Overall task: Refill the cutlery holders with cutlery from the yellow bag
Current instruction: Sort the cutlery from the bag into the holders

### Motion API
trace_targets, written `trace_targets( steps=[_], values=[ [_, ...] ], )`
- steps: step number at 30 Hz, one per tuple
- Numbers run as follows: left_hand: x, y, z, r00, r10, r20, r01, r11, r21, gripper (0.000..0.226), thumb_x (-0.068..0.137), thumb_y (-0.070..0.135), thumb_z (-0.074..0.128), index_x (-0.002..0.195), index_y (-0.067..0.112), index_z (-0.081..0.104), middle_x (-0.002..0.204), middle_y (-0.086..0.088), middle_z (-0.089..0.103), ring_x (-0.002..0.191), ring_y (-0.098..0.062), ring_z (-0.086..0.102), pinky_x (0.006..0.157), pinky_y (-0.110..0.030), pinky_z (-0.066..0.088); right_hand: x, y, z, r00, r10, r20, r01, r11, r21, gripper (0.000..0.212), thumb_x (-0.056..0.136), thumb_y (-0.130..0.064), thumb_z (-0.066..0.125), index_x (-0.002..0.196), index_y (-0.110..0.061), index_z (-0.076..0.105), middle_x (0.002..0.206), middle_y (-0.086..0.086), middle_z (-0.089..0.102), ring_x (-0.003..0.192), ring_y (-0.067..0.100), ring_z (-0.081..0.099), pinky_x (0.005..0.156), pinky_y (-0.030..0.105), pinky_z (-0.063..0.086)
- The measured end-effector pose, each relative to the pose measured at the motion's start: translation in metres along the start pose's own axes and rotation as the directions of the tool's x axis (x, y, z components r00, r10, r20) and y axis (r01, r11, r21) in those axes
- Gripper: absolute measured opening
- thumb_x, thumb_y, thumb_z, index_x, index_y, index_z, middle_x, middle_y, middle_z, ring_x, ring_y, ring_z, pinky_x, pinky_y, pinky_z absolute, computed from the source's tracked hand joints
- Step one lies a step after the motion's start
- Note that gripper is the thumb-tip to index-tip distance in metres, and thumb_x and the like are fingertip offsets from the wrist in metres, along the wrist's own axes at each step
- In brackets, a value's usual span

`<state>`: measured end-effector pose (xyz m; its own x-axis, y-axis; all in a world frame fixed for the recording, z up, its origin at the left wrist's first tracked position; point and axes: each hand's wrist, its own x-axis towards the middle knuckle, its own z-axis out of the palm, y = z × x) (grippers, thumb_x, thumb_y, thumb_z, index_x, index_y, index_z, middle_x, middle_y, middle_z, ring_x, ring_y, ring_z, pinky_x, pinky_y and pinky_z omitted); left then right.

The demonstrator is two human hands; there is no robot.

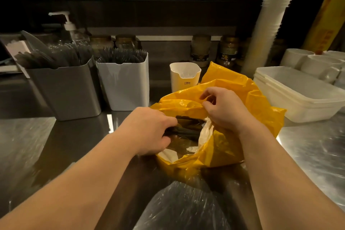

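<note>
The yellow bag lies open on the steel counter, with a white lining and dark wrapped cutlery inside. My left hand reaches into the bag's mouth, its fingers curled round the dark cutlery. My right hand pinches the far edge of the bag and holds it open. Behind the bag stand a grey holder and a white holder, both filled with clear-wrapped cutlery, and a small white holder marked CRBW.
Stacked white tubs and white bowls stand at the right. A tall stack of white cups rises behind them. Jars and a pump bottle line the back. A clear plastic bag lies at the near edge.
</note>
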<state>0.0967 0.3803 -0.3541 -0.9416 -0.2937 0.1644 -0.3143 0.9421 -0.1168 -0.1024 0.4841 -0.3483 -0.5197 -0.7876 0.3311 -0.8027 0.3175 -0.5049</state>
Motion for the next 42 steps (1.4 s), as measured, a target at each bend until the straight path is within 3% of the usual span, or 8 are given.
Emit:
trace_targets(
  steps=[5,11,19,24,27,34,37,42],
  values=[
    [-0.005,-0.012,-0.010,0.991,-0.120,0.061,0.121,0.993,-0.010,0.025,0.096,0.047,0.049,0.117,0.039,0.059,0.088,0.014,0.063,0.079,-0.009,0.060,0.077,-0.024,0.055,-0.011,-0.025,-0.011,0.966,-0.189,-0.176,0.218,0.961,0.170,0.019,0.099,-0.025,0.062,0.117,-0.023,0.067,0.104,-0.008,0.066,0.090,0.006,0.060,0.071,0.011,0.050],
    [-0.015,-0.037,-0.019,0.933,-0.281,0.226,0.321,0.932,-0.169,0.022,0.097,0.046,0.053,0.114,0.041,0.066,0.086,0.014,0.067,0.081,-0.007,0.063,0.083,-0.032,0.058,-0.018,-0.038,0.000,0.962,-0.267,-0.051,0.271,0.931,0.245,0.015,0.099,-0.022,0.061,0.111,-0.030,0.064,0.096,-0.020,0.060,0.091,-0.001,0.059,0.068,0.007,0.049],
    [-0.025,-0.047,-0.024,0.759,-0.395,0.518,0.647,0.546,-0.532,0.009,0.096,0.043,0.063,0.090,0.036,0.065,0.099,0.008,0.068,0.092,-0.010,0.061,0.095,-0.033,0.046,-0.010,-0.022,0.006,0.995,-0.074,0.068,0.066,0.991,0.117,0.019,0.100,-0.029,0.057,0.118,-0.025,0.063,0.106,-0.009,0.062,0.097,0.012,0.058,0.071,0.015,0.050],
    [-0.025,-0.043,-0.026,0.741,-0.408,0.533,0.670,0.496,-0.552,0.019,0.099,0.040,0.060,0.087,0.033,0.048,0.086,0.015,0.051,0.096,-0.011,0.050,0.093,-0.028,0.034,-0.016,-0.031,0.002,0.987,-0.135,0.092,0.124,0.986,0.114,0.010,0.096,-0.028,0.064,0.106,-0.029,0.062,0.097,-0.014,0.062,0.089,0.004,0.059,0.065,0.011,0.048],
    [-0.023,-0.045,-0.028,0.734,-0.411,0.540,0.679,0.450,-0.581,0.014,0.098,0.040,0.062,0.094,0.027,0.065,0.094,0.004,0.072,0.100,-0.018,0.067,0.103,-0.036,0.047,-0.023,-0.039,0.001,0.954,-0.197,0.224,0.178,0.979,0.101,0.011,0.093,-0.029,0.069,0.101,-0.034,0.063,0.094,-0.019,0.061,0.090,0.002,0.060,0.067,0.013,0.052],
    [-0.025,-0.051,-0.034,0.719,-0.392,0.574,0.695,0.417,-0.586,0.014,0.095,0.038,0.066,0.099,0.025,0.068,0.095,-0.003,0.076,0.093,-0.022,0.072,0.100,-0.043,0.054,-0.029,-0.056,0.023,0.884,-0.079,0.461,0.230,0.932,-0.280,0.025,0.090,-0.033,0.072,0.115,-0.029,0.067,0.103,-0.008,0.065,0.093,0.011,0.062,0.081,0.025,0.059],
    [-0.026,-0.050,-0.034,0.708,-0.404,0.580,0.707,0.404,-0.581,0.014,0.096,0.039,0.065,0.097,0.025,0.067,0.098,-0.004,0.075,0.095,-0.023,0.071,0.101,-0.043,0.053,-0.030,-0.056,0.023,0.861,-0.078,0.502,0.231,0.940,-0.251,0.010,0.092,-0.030,0.070,0.099,-0.031,0.063,0.097,-0.009,0.063,0.088,0.010,0.060,0.077,0.021,0.057],
    [-0.023,-0.050,-0.031,0.699,-0.430,0.572,0.714,0.371,-0.593,0.013,0.096,0.039,0.064,0.092,0.027,0.062,0.100,-0.003,0.071,0.094,-0.022,0.069,0.099,-0.038,0.054,-0.030,-0.061,0.015,0.901,-0.166,0.400,0.180,0.984,0.004,0.026,0.093,-0.015,0.069,0.095,-0.037,0.058,0.099,-0.014,0.061,0.095,0.007,0.060,0.076,0.019,0.056]
  ],
)
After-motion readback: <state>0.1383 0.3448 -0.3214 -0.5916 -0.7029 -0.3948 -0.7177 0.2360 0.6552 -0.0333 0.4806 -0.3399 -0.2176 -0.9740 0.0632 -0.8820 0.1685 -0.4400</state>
